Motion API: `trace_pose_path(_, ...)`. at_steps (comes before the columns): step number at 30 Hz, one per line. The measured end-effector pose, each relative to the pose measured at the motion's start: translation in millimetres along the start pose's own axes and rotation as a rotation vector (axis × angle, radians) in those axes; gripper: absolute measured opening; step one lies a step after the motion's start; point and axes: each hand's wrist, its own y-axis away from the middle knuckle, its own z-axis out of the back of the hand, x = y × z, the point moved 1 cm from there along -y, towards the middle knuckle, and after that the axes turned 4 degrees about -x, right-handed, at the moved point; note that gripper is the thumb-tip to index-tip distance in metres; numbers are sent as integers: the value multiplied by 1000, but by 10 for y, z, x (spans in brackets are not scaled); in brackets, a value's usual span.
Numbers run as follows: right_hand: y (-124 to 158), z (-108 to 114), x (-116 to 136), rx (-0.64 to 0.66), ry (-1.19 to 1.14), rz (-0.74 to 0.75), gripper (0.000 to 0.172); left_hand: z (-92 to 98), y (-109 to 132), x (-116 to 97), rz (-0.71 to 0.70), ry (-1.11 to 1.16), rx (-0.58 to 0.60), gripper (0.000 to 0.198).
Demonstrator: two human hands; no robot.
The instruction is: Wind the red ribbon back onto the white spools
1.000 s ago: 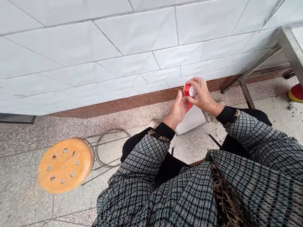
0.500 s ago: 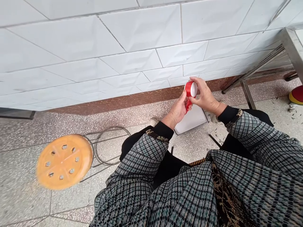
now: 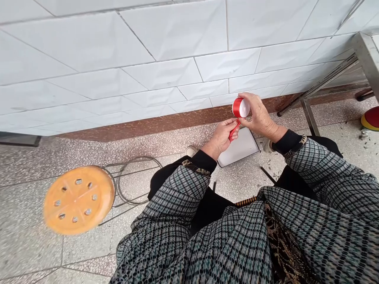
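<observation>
Roll of red tape (image 3: 241, 108) with a white face, held up between both hands, over the floor and close to the tiled wall. Right hand (image 3: 259, 115): fingers (image 3: 248, 98) curled over the top of the roll, closed on it. Left hand (image 3: 220, 139) sits lower: fingers (image 3: 232, 126) pinched shut on a red strip (image 3: 233, 132) running down from the roll.

Right below the hands, a white board (image 3: 239, 147) lies flat on the terrazzo floor (image 3: 166, 146), its near edge just beside the person's shoes. Patterned sleeves (image 3: 322, 165) fill the lower right of the view. Behind the hands is a brown skirting strip (image 3: 154, 118) under a white tile wall (image 3: 166, 51). Off to the left, well apart, an orange stool (image 3: 78, 200) with a wire frame. To the right, a metal table frame (image 3: 309, 116), a red and yellow object (image 3: 372, 118) at the edge, and scattered husks (image 3: 364, 135) on the floor.
</observation>
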Motion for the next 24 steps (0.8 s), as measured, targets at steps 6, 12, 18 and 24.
trace_pose_path(6, 9, -24, 18, 60, 54, 57, 77, 58, -75, 80, 4, -73, -74, 33)
trace_pose_path(12, 22, -50, -28, 76, 110, 122, 83, 39, -63, 52, -45, 9, -92, 32)
trace_pose_path(18, 49, -67, -39, 148, 168, 174, 81, 2, -12, 20, 113, 100, -122, 48)
trace_pose_path(24, 92, -62, -16, 248, 230, 310, 78, 48, -69, 18, 260, 257, -115, 64)
